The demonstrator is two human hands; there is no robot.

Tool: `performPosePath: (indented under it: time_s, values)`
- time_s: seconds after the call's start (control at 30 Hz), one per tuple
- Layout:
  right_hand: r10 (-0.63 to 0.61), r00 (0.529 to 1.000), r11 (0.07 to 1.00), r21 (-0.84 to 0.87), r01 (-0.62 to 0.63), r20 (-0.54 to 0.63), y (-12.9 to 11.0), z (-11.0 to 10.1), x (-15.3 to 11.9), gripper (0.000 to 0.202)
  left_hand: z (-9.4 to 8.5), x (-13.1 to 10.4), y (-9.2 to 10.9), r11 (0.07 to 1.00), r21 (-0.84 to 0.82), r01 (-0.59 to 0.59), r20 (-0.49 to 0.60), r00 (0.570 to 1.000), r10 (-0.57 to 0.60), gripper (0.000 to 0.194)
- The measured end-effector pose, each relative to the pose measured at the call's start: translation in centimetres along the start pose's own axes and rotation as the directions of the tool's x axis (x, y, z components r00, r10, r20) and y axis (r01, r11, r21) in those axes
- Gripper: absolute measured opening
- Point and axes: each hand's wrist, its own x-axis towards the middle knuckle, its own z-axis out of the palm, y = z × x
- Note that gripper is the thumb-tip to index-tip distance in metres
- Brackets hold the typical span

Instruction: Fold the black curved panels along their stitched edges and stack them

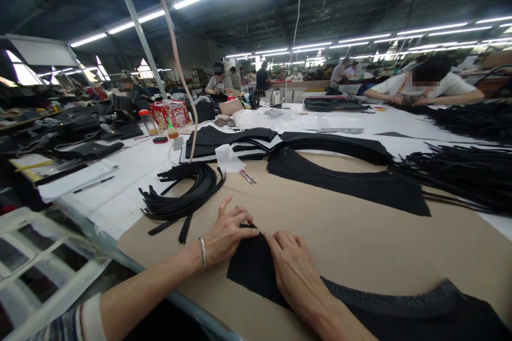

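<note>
A black fabric piece (256, 266) with a long curved edge lies on the tan board (192, 282) in front of me. At its upper corner, my left hand (226, 232), with a silver bangle on the wrist, pinches the edge between thumb and fingers. My right hand (294, 269) is closed on the same edge just to the right, its fingers bent together and their tips close to the left thumb. The right forearm covers part of the fabric, whose far end runs to the lower right. What lies under the fingertips is hidden.
Curled black strips (192, 192) lie at left, near pink-handled thread snips (248, 177). Beyond are stitched black curved panels (344, 186) and a heap of black strips (460, 176). A co-worker (428, 82) bends over the table at right. A white plastic rack (36, 261) stands lower left.
</note>
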Motion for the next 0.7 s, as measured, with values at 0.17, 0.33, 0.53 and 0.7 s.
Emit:
performPosePath:
  time_s: [0.17,0.33,0.53,0.7]
  values:
    - [-0.032,0.999,0.997,-0.074,0.034,0.037,-0.3,-0.1,0.2,0.039,0.6,-1.3,0.7,0.997,-0.066,0.045,-0.009,0.999,-0.046,0.041]
    - [-0.039,0.999,0.995,-0.086,0.042,0.037,-0.6,-0.3,0.7,0.035,1.4,-2.1,0.9,0.989,-0.108,0.099,-0.016,0.995,-0.102,0.039]
    - [-0.052,0.999,0.996,-0.069,0.053,0.004,-0.9,-0.1,1.6,0.038,1.4,-2.4,1.0,0.986,-0.127,0.111,-0.022,0.993,-0.115,0.040]
    - [-0.064,0.998,0.994,-0.085,0.065,0.010,-1.0,-0.2,2.1,0.033,1.5,-2.5,1.0,0.985,-0.125,0.116,-0.033,0.992,-0.121,0.038]
